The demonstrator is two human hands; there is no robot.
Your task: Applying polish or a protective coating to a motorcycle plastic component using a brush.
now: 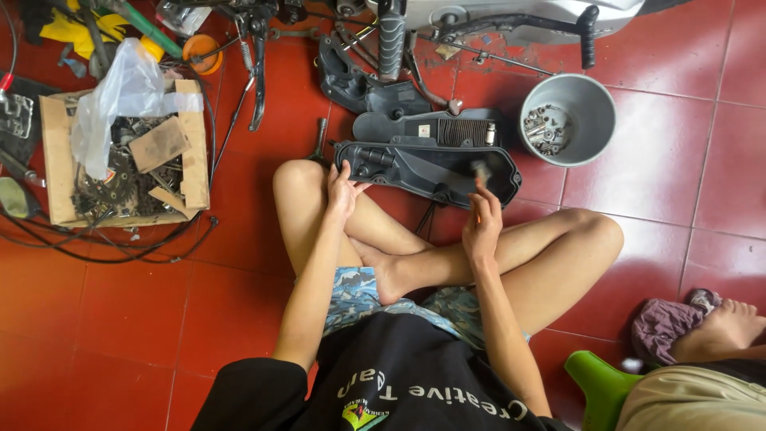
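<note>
Both hands busy — left point(341, 191) steadying black cover point(427, 169) lying crosswise, right point(483, 226) gripping tool point(479, 172)

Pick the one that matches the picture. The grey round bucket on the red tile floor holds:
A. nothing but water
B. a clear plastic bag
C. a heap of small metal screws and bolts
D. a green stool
C: the grey bucket, on the floor beyond the right hand, has a small heap of metal screws and bolts at its bottom.
</note>
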